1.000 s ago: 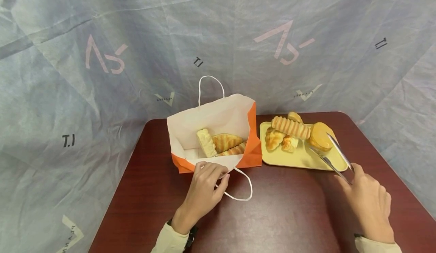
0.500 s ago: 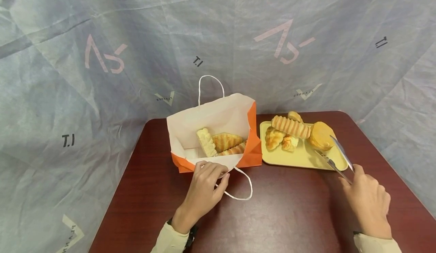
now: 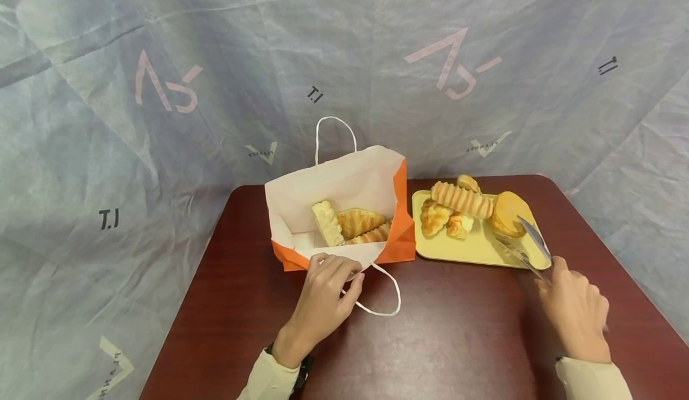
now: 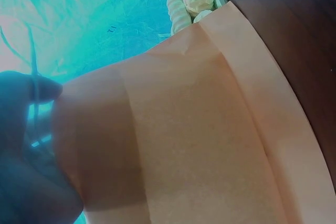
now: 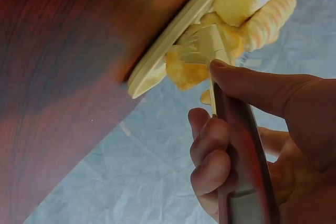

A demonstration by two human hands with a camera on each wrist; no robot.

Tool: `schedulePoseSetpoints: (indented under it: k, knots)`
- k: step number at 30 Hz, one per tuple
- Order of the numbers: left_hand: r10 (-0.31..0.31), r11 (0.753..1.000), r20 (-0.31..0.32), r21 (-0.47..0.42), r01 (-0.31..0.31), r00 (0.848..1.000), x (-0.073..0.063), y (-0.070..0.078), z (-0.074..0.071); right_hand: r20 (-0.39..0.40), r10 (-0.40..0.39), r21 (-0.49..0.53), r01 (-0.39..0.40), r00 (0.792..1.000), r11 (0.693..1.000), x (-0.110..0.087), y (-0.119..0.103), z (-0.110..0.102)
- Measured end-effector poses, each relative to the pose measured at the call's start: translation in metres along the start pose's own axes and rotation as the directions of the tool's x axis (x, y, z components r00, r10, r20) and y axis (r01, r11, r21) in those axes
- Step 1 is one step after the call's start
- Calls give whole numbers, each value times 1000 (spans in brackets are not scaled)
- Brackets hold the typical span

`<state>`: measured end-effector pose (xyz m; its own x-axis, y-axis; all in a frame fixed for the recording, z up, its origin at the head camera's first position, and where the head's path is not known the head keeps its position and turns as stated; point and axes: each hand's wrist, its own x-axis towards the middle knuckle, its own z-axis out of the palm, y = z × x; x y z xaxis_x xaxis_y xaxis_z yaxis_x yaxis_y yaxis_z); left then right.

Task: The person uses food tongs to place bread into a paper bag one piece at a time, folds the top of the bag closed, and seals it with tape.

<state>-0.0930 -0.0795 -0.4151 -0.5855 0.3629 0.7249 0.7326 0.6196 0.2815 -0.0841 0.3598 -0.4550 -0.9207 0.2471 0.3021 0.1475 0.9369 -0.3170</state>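
Note:
My left hand [image 3: 323, 292] holds the front rim of a white-lined orange paper bag [image 3: 401, 238]; in the left wrist view its thumb and fingers pinch the bag wall [image 4: 194, 145]. Inside the bag lie a pale braided bread [image 3: 326, 223], a golden ridged bread [image 3: 359, 223] and a striped roll [image 3: 371, 236]. My right hand [image 3: 575, 310] grips metal tongs [image 3: 534, 237], which show in the right wrist view with a dark handle [image 5: 241, 150]. The tongs' arms stand apart, one tip overlapping a round yellow bun [image 3: 508, 211], the other low over the yellow tray [image 3: 457, 252].
The tray, right of the bag, also bears a long striped roll [image 3: 461, 200], a croissant-like bread [image 3: 435, 217], a small pastry [image 3: 460, 225] and a small bun [image 3: 468, 183]. A white cord handle [image 3: 395, 292] hangs over the dark red table [image 3: 430, 352]. Grey sheeting [image 3: 366, 59] stands behind.
My right hand has shifted slightly left and forward, and the tongs have turned, their tips a little nearer each other beside the round bun. My left hand stays at the bag's rim.

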Motion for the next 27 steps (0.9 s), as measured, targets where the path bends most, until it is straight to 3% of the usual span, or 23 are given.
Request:
schedulePoseSetpoints:
  k: [27]
  knots:
    - [0, 1000, -6, -5, -1, 1000, 0, 0, 0, 97, 11, -32, -8, 995, 999, 36, -1, 26]
